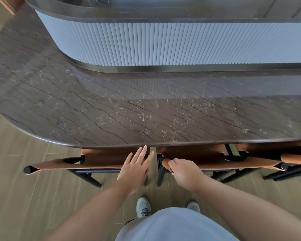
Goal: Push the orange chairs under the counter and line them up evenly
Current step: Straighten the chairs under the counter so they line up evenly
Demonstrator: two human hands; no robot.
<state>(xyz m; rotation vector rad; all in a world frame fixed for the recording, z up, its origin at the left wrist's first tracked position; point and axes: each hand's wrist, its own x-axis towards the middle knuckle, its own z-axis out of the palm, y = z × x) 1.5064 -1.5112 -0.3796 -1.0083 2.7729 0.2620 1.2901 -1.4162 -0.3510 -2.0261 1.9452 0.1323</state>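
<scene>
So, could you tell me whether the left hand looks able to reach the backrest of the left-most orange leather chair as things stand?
Probably yes: the left hand, fingers straight, already lies over the right end of that orange leather chair's backrest, with nothing between them.

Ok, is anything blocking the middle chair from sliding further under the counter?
Nothing visible does. The right hand already grips the middle orange chair by its backrest end, and its seat sits partly beneath the marble counter edge. The space under the counter is hidden.
</scene>
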